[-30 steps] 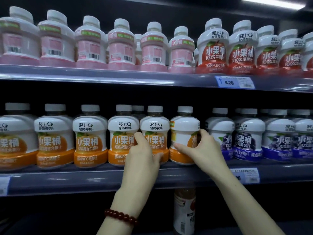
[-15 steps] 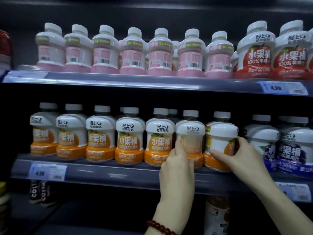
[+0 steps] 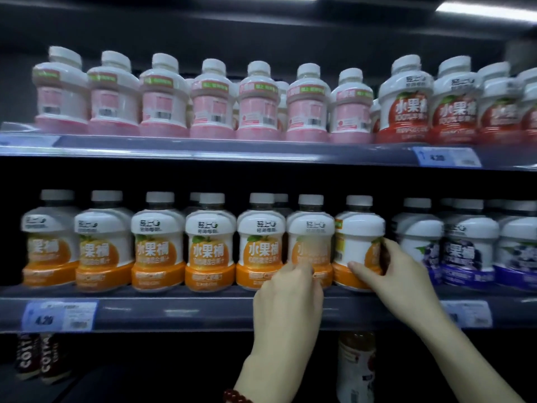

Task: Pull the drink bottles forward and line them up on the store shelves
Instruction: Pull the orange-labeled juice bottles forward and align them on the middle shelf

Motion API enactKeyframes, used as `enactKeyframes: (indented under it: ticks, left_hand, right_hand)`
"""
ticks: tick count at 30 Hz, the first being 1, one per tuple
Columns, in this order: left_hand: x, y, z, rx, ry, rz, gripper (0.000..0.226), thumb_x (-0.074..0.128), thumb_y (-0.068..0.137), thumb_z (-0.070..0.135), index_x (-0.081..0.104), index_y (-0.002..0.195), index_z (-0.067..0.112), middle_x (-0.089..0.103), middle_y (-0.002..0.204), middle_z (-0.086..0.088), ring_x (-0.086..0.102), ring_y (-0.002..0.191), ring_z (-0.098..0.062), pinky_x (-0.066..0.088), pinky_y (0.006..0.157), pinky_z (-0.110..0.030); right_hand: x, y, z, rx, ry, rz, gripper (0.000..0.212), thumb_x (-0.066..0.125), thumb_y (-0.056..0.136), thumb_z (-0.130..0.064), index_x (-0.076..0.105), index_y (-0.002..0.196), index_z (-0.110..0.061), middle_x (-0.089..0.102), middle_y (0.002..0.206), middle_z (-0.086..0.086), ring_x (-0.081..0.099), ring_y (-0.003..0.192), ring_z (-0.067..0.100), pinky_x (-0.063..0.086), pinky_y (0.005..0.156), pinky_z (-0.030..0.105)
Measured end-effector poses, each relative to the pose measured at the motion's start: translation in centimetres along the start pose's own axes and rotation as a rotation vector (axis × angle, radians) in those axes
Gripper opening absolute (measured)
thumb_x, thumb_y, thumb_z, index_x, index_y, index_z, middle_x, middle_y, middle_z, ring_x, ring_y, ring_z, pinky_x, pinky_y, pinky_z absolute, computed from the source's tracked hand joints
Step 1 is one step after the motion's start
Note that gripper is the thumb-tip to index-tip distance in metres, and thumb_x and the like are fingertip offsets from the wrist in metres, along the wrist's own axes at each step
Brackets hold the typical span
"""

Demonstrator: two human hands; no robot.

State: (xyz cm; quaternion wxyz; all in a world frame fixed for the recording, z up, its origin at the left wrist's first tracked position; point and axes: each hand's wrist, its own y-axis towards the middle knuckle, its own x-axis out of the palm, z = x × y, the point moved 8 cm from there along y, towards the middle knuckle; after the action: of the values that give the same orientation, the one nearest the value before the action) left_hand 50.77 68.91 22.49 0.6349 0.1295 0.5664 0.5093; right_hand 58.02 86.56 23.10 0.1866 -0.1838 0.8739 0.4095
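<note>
Right hand [image 3: 398,274] wraps rightmost orange bottle [image 3: 359,242]; left hand [image 3: 287,298] fingers curl on neighbour bottle [image 3: 309,242]; smooth, full, rigid; grip low at waist

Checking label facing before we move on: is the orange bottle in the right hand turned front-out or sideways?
Sideways. The orange bottle in the right hand shows mostly blank white label, its orange picture only at the right edge.

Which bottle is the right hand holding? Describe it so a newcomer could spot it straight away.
Look at the middle shelf, along its row of orange juice bottles. Take the last orange bottle before the purple ones begin, gripped by the right hand. Unlike its neighbours, it is turned sideways, showing mostly blank white label.
</note>
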Motion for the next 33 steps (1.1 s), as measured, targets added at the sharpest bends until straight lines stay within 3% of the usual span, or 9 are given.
enactKeyframes:
  ticks: [4,8,14,18,22,24,27,29,33]
  left_hand:
    - [0.7,-0.1,2.6,0.114,-0.077,0.021,0.020,0.049,0.092,0.038,0.061,0.102,0.025,0.066,0.101,0.008,0.064,0.091,-0.011,0.054,0.078,-0.031]
    - [3.7,0.2,4.7,0.157,-0.126,-0.062,0.020,0.052,0.090,0.036,0.063,0.101,0.024,0.067,0.098,0.006,0.063,0.091,-0.014,0.051,0.076,-0.031]
    - [7.0,0.7,8.7,0.208,-0.242,-0.099,0.015,0.056,0.085,0.025,0.067,0.092,0.018,0.069,0.088,0.000,0.065,0.081,-0.020,0.051,0.072,-0.036]
    - [8.7,1.3,10.9,0.232,-0.278,-0.092,0.015,0.056,0.086,0.022,0.066,0.092,0.014,0.068,0.090,-0.003,0.062,0.084,-0.020,0.047,0.073,-0.031]
    - [9.3,3.3,12.3,0.185,-0.268,-0.038,0.021,0.051,0.092,0.024,0.062,0.107,0.014,0.064,0.102,-0.002,0.059,0.094,-0.016,0.037,0.072,-0.020]
    - [9.8,4.4,12.2,0.115,-0.256,-0.043,0.024,0.049,0.094,0.024,0.056,0.114,0.012,0.062,0.107,-0.004,0.058,0.100,-0.017,0.035,0.071,-0.018]
    - [11.2,5.5,12.0,0.012,-0.281,-0.108,0.015,0.051,0.093,0.024,0.052,0.100,0.010,0.063,0.102,-0.010,0.059,0.094,-0.023,0.030,0.063,-0.017]
    - [12.2,5.9,11.8,-0.051,-0.310,-0.172,0.018,0.051,0.093,0.024,0.053,0.100,0.007,0.065,0.103,-0.013,0.060,0.090,-0.027,0.033,0.064,-0.021]
    - [12.7,6.5,11.2,-0.117,-0.360,-0.222,0.014,0.049,0.092,0.013,0.055,0.102,0.005,0.064,0.101,-0.015,0.062,0.084,-0.026,0.051,0.069,-0.035]
  right_hand:
    - [-1.0,-1.0,0.3,-0.049,0.063,0.029,0.050,0.076,0.077,-0.027,0.058,0.123,-0.019,0.067,0.103,-0.007,0.063,0.095,0.007,0.048,0.085,0.021]
    - [-2.0,-2.2,0.9,-0.116,0.061,0.011,0.039,0.073,0.080,-0.021,0.062,0.117,-0.019,0.065,0.103,-0.012,0.060,0.098,0.000,0.044,0.086,0.006]
    - [-4.4,-2.5,3.5,-0.079,0.030,0.010,0.037,0.070,0.083,-0.016,0.063,0.119,-0.018,0.068,0.113,-0.005,0.063,0.104,0.007,0.050,0.097,0.030]
    - [-7.1,-1.3,6.3,0.072,0.036,0.095,0.037,0.069,0.084,-0.014,0.062,0.120,-0.010,0.068,0.105,-0.001,0.065,0.099,0.014,0.051,0.096,0.036]
    - [-8.0,0.6,8.0,0.205,-0.020,0.107,0.046,0.067,0.086,-0.024,0.056,0.128,-0.008,0.067,0.112,0.007,0.062,0.105,0.018,0.046,0.097,0.030]
    - [-7.3,1.3,8.2,0.226,-0.051,0.072,0.039,0.064,0.087,-0.024,0.058,0.123,-0.009,0.068,0.110,0.009,0.063,0.104,0.021,0.044,0.091,0.027]
    - [-6.2,2.0,8.1,0.190,-0.075,0.056,0.007,0.054,0.089,-0.016,0.058,0.091,-0.011,0.068,0.090,0.009,0.062,0.086,0.026,0.034,0.065,0.030]
    - [-5.7,2.2,8.1,0.183,-0.046,0.042,0.011,0.046,0.090,-0.010,0.056,0.085,-0.011,0.065,0.084,0.007,0.056,0.079,0.027,0.031,0.059,0.033]
    - [-5.8,1.9,8.3,0.180,0.014,0.028,0.038,0.041,0.094,-0.006,0.057,0.128,-0.012,0.064,0.122,0.009,0.058,0.114,0.024,0.043,0.090,0.027]
